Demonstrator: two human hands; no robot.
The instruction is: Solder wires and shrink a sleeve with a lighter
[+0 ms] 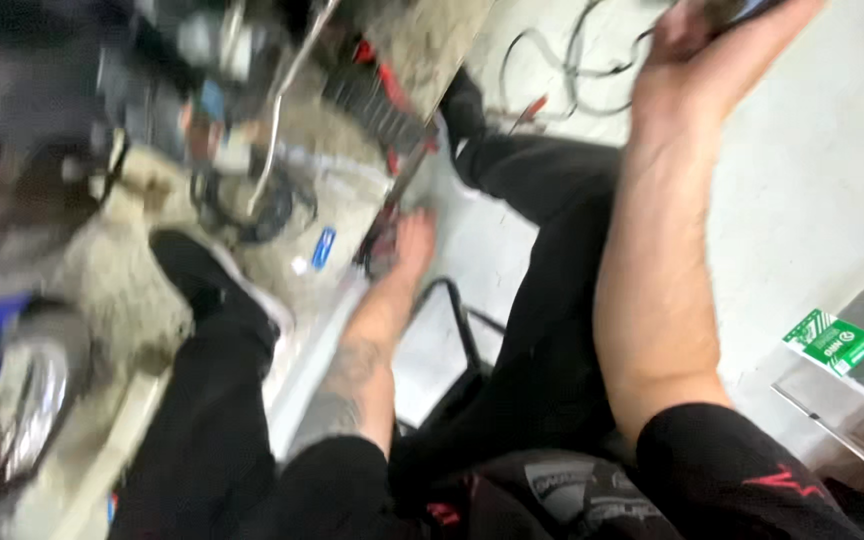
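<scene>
Black sleeves and dark trousers fill the bottom of the frame, and from them the right forearm rises steeply to the right hand point(687, 40) at the top edge — its fingers closed around a dark object point(737, 10) mostly cut off by the frame. At centre the left hand point(410, 240) reaches a red-and-black tool point(384, 235) on the worn mat point(132, 290); blur hides whether those fingers grip it — cables point(572, 60) lie beyond, on the pale floor.
</scene>
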